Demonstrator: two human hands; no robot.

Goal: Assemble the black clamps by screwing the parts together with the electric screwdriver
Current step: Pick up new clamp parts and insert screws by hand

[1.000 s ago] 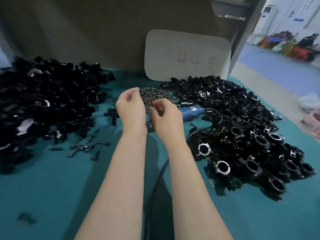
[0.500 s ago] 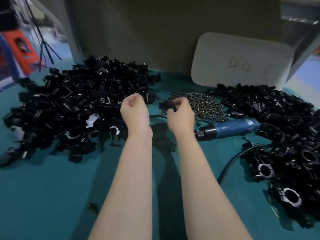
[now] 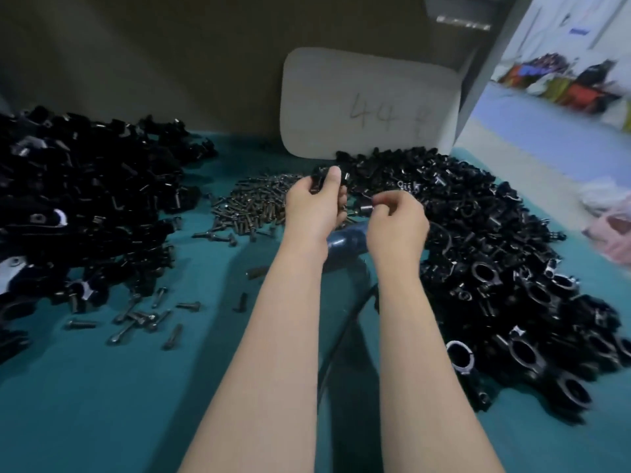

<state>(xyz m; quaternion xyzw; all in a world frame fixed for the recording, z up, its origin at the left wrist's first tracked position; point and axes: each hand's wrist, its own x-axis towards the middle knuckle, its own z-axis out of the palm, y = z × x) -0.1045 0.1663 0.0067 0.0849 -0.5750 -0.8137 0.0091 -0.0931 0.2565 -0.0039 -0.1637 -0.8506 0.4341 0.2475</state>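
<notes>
Teal bench cloth [image 3: 102, 404] lies under 2 black heaps: loose parts [image 3: 85, 199] left, finished clamps [image 3: 495, 268] right. Our left hand [image 3: 314, 209] now grips a clamp piece [image 3: 316, 175] and our right hand [image 3: 396, 227] pinches a small dark bit [image 3: 366, 209], too blurred to name. 0.5 s ago only the right showed a part, so we judge fitting is beginning. The electric screwdriver [image 3: 345, 238] lies beneath our wrists, mostly hidden, and screws [image 3: 252, 203] sit beyond.

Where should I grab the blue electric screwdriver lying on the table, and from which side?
Take the electric screwdriver round its blue barrel, from above: it lies flat on the table between your wrists, and the round body suits a wrap grip. Both ends are hidden. The right hand hangs over it, but it pinches a small black part.
</notes>
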